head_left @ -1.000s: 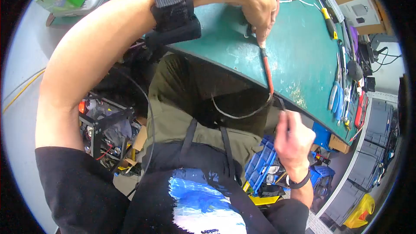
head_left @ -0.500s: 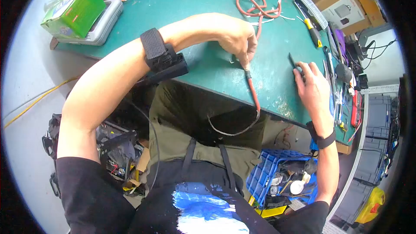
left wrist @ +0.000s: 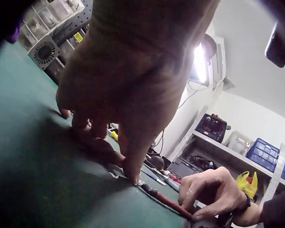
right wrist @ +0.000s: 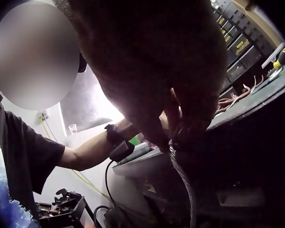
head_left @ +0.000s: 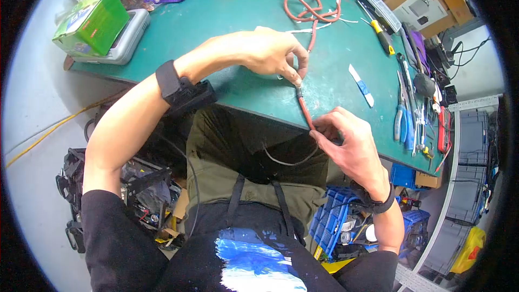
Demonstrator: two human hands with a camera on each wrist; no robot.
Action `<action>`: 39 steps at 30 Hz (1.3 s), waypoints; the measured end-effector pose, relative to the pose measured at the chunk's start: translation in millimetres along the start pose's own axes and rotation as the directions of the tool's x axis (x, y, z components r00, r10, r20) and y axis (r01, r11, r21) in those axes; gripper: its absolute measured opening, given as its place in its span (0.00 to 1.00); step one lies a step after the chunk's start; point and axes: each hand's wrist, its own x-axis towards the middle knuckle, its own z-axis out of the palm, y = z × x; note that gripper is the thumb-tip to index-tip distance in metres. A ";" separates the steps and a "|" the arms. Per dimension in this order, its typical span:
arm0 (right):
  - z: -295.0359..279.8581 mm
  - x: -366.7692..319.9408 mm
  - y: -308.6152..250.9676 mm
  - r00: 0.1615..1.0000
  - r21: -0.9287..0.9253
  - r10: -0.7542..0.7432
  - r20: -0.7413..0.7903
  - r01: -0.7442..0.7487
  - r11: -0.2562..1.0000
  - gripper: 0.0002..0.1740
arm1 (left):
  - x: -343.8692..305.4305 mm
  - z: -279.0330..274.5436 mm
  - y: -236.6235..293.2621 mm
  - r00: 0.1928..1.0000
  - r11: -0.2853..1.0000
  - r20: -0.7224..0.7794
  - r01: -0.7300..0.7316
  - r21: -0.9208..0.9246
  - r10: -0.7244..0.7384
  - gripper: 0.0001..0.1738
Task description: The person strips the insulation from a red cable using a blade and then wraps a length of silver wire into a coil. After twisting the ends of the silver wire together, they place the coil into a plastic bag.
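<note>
A red-brown sheathed cable runs across the table's front edge. Thumb and fingertips of my left hand pinch it just above a dark band on the sheath. Lower down, my right hand pinches the sheath near its end, as the left wrist view also shows with the red sheath between both hands. Bare grey braid hangs from under the right fingertips in the right wrist view. A slim blue-and-white knife-like tool lies on the table beyond the right hand.
Coiled red-brown cable lies at the back of the green table. On the right are a yellow-black screwdriver and blue-handled pliers. A green box sits at left. Below stands a blue crate.
My right hand held a slim dark tool by the cable, carried it right to the table and let go. It has come back to pinch the sheath. The left hand keeps its pinch.
</note>
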 end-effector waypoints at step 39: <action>42.1 -34.0 -35.2 0.956 -0.010 -0.093 -0.278 0.094 0.996 0.17 | -74.6 117.7 67.8 0.678 0.891 -0.728 -0.263 -0.371 -0.102 0.06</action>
